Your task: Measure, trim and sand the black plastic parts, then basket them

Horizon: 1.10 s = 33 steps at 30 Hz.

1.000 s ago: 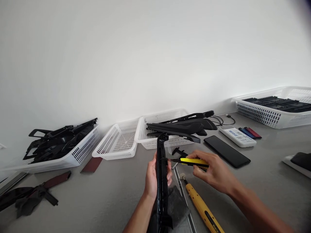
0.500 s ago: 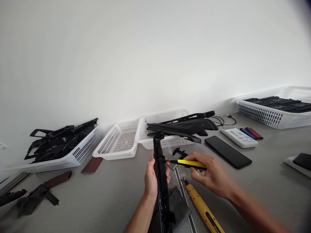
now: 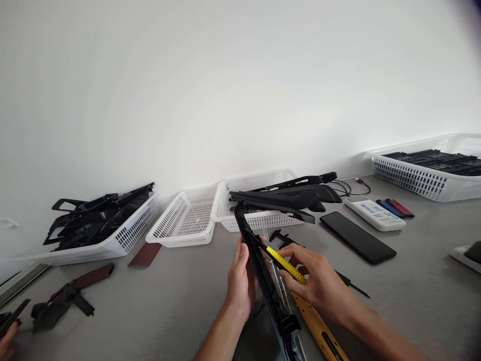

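Tabletop [image 3: 158,311], grey, flat, bearing:
- Baskets, white, four: far-left basket [image 3: 108,253]; small basket [image 3: 188,241]; centre basket [image 3: 259,221], touching the small one; right-hand basket [image 3: 413,181].
- Sheet [image 3: 146,254], reddish brown, beside the small basket.
- Phone [image 3: 356,236], black, face up.
- Device [image 3: 376,214], white, flat, near the phone.
- Small flat items [image 3: 395,208], blue and red, beside the device.
- Cable [image 3: 349,192], black, looped.
- Caliper [image 3: 277,236], dark, partly hidden.
- Tool [image 3: 317,326], yellow, partly hidden.
- Left front: cloth-like piece [image 3: 47,315], dark.
- Right edge: object [image 3: 466,256], white and black, cut off.
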Each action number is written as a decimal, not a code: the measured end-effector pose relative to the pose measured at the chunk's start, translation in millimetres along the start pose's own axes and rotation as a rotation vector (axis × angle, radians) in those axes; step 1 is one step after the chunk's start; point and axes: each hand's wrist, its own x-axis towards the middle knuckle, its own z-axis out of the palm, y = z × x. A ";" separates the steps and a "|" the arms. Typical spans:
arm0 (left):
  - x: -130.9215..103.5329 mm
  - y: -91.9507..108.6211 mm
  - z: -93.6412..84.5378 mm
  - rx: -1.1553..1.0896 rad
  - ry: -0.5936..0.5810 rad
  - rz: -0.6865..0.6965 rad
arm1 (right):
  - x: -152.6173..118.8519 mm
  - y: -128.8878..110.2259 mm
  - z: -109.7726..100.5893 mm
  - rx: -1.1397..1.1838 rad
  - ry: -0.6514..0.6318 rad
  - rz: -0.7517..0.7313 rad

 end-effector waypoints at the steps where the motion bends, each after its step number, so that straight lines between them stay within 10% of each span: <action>1: -0.2 -0.2 0.1 0.011 -0.002 -0.004 | 0.0 -0.4 -0.5 0.004 -0.004 -0.015; 20: 3.0 1.5 -4.0 0.096 0.043 -0.003 | -1.1 -0.4 -2.3 -0.018 0.014 -0.075; 33: 0.0 -18.2 -5.9 0.175 -0.013 -0.179 | 3.6 11.6 -0.6 -0.085 0.274 0.011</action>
